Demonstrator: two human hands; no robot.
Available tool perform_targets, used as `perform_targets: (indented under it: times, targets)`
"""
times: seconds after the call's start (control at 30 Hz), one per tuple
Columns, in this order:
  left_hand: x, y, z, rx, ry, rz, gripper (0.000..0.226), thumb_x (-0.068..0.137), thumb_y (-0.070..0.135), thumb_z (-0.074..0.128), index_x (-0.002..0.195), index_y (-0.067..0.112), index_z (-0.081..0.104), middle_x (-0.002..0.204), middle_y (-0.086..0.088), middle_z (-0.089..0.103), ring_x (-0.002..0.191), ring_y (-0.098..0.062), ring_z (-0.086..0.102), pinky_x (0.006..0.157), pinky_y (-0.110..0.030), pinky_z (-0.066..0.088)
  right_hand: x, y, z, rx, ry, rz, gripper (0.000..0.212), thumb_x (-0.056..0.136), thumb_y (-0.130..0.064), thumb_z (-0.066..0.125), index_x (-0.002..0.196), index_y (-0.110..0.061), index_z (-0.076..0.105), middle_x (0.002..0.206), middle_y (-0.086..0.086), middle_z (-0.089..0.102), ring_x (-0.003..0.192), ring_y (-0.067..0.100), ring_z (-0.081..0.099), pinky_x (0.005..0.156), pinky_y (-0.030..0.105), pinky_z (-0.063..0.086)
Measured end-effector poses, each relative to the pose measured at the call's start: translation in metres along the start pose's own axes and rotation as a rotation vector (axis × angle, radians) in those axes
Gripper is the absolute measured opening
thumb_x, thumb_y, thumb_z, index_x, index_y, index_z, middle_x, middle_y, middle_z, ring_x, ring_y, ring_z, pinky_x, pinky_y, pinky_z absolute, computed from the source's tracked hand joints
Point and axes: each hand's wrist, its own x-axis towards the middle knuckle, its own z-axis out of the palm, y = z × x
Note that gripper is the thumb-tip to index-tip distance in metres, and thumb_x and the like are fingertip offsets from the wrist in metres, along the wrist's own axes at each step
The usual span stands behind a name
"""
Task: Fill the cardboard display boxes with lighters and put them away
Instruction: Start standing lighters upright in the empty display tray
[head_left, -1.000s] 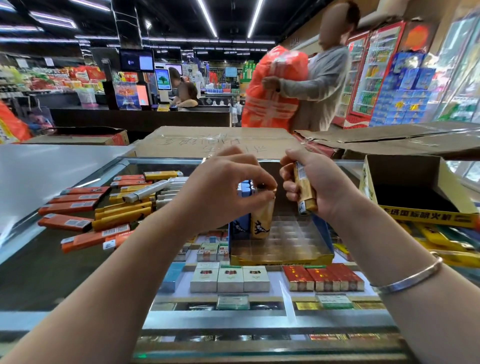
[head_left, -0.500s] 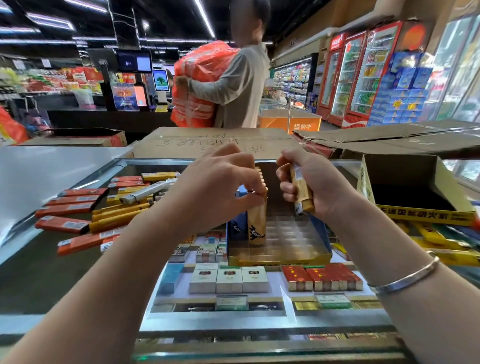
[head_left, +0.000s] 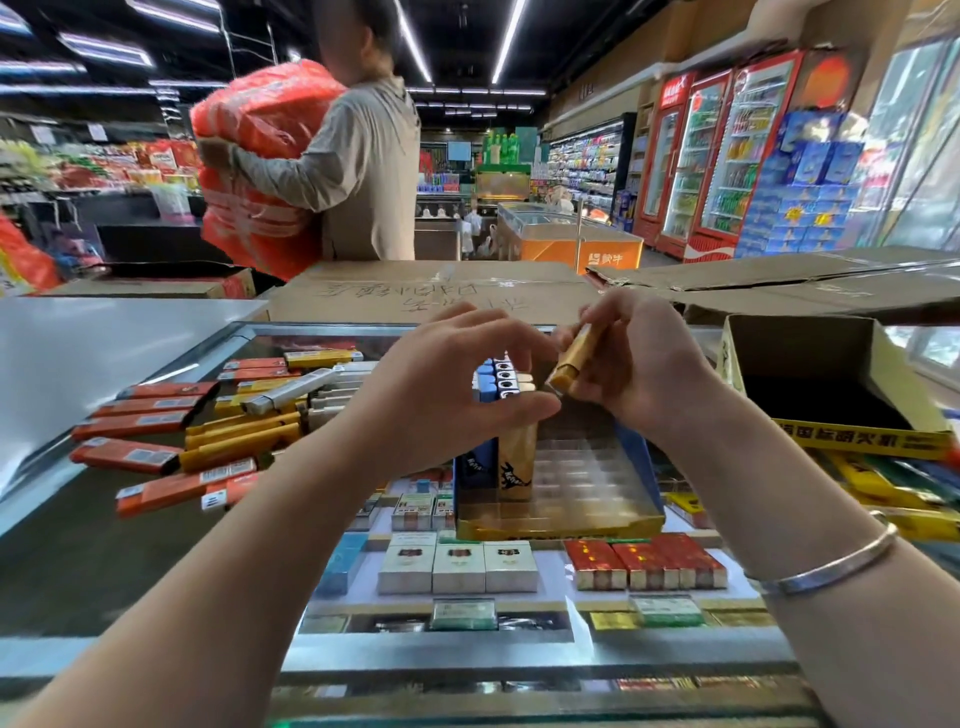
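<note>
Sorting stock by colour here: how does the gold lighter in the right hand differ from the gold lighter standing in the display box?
The gold lighter in the right hand is tilted and clear of the box; the gold lighter in the display box stands upright in a slot. The held one shows plain gold; the boxed one shows a dark animal print. Both have gold bodies.
</note>
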Motion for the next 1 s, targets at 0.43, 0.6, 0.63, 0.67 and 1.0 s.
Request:
perform_targets:
  times: [0.43,0.6,0.63,0.67,1.0]
  targets:
    - [0.004,0.002,-0.002,-0.313,0.378,-0.083,0.023,0.08,0.009,0.068,0.095,0.025,0.061,0.091,0.018,0.057,0.084,0.004,0.059,0.072,-0.011,0.05,-0.006,-0.002,0.006,0.05,-0.234,-0.086,0.021,0.086,-0.005,0.042,0.067,-0.012,0.048,0.058,0.003,0.047,0.048,0.016,0.05,0.045,0.024,0.046]
    - [0.005,-0.001,-0.012,-0.519,0.408,-0.176,0.025,0.075,0.022,0.067,0.097,0.031,0.061,0.081,0.018,0.068,0.081,0.002,0.063,0.068,-0.014,0.05,0.0,-0.002,-0.003,0.02,-0.097,-0.176,0.016,0.085,0.0,0.044,0.074,-0.011,0.05,0.059,0.001,0.053,0.052,0.015,0.052,0.048,0.026,0.049]
    - [0.004,-0.001,-0.014,-0.548,0.383,-0.18,0.025,0.073,0.023,0.067,0.096,0.029,0.062,0.081,0.019,0.068,0.08,0.001,0.063,0.068,-0.014,0.05,0.001,-0.003,-0.005,-0.001,-0.058,-0.2,0.016,0.085,0.001,0.045,0.075,-0.011,0.05,0.058,0.001,0.054,0.052,0.015,0.053,0.048,0.026,0.048]
    - [0.004,-0.001,-0.016,-0.562,0.346,-0.179,0.024,0.072,0.023,0.068,0.094,0.029,0.063,0.082,0.019,0.069,0.08,0.0,0.063,0.069,-0.014,0.05,0.002,-0.003,-0.007,-0.049,-0.014,-0.231,0.016,0.085,0.001,0.047,0.075,-0.011,0.051,0.057,0.001,0.055,0.052,0.015,0.053,0.047,0.026,0.048]
    - [0.0,0.004,-0.019,-0.5,0.014,-0.159,0.02,0.071,0.026,0.068,0.091,0.02,0.07,0.085,0.005,0.065,0.08,-0.015,0.062,0.069,-0.026,0.055,0.016,0.007,-0.017,-0.678,0.32,-0.47,0.014,0.084,-0.004,0.056,0.083,-0.018,0.06,0.082,-0.003,0.058,0.074,-0.002,0.051,0.06,0.011,0.04]
